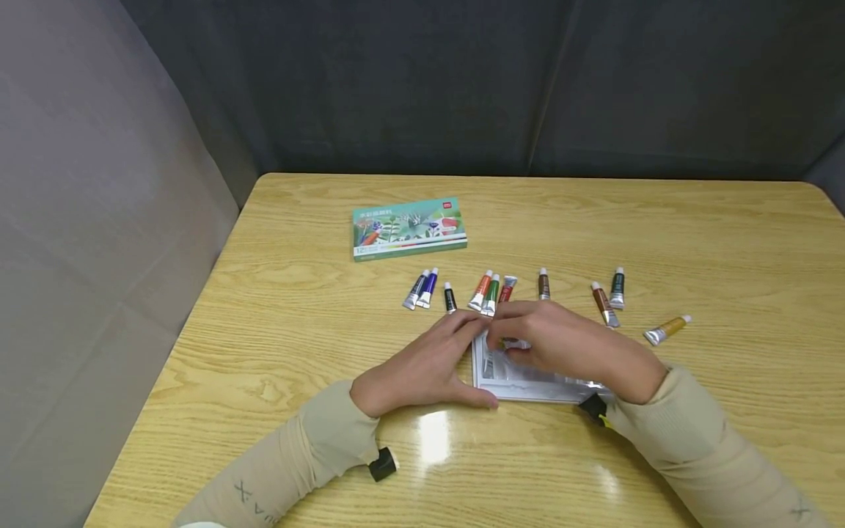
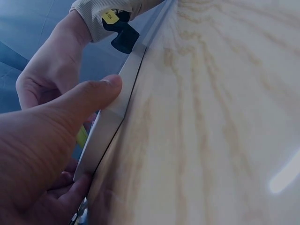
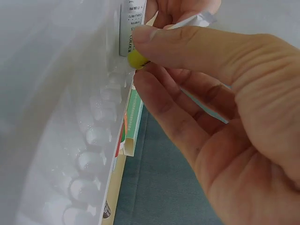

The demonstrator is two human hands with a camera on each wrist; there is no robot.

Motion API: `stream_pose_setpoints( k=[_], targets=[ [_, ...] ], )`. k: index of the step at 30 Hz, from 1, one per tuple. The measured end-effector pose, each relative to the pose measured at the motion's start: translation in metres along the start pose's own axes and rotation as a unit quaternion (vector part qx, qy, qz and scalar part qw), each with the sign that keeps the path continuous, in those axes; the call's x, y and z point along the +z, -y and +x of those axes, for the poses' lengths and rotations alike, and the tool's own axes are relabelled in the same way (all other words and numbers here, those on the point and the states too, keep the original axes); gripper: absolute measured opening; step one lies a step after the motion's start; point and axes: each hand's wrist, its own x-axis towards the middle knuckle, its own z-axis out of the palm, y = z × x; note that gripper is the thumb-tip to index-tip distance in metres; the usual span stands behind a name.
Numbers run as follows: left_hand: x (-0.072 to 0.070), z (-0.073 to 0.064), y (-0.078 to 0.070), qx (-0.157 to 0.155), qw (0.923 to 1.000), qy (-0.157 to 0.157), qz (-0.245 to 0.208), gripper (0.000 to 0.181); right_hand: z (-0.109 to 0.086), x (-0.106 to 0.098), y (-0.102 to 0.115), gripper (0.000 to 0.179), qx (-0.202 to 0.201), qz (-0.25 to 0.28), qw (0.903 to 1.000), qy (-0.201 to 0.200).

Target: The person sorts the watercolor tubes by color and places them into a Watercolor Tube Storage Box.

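Note:
A white plastic tray (image 1: 528, 394) with moulded slots lies on the table in front of me. My left hand (image 1: 425, 367) grips its left end, the thumb (image 2: 101, 91) on the near side wall and the fingers round the far corner. Over the tray, my right hand (image 1: 561, 337) pinches a small paint tube (image 3: 136, 60) with a yellow band between thumb and fingertips. Most of that tube is hidden by the fingers. Another paint tube (image 3: 129, 28) lies in the slot at the tray's left end, and the visible slots beside it hold nothing.
Behind the tray lie loose paint tubes: a blue pair (image 1: 428, 288), a black one (image 1: 450, 297), orange (image 1: 482, 288), green (image 1: 491, 293), red (image 1: 507, 289) and brown (image 1: 543, 283). Dark green (image 1: 617, 286), reddish-brown (image 1: 604, 303) and ochre (image 1: 668, 330) tubes lie right. A paint box (image 1: 409, 231) stands farther back.

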Motion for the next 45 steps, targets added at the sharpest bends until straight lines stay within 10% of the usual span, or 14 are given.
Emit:
stream_pose_setpoints(
  k=[45],
  targets=[
    [0.0, 0.0, -0.001, -0.008, 0.9999, 0.007, 0.006, 0.109, 0.005, 0.0, 0.015, 0.02, 0.013, -0.08, 0.996, 0.04]
  ],
)
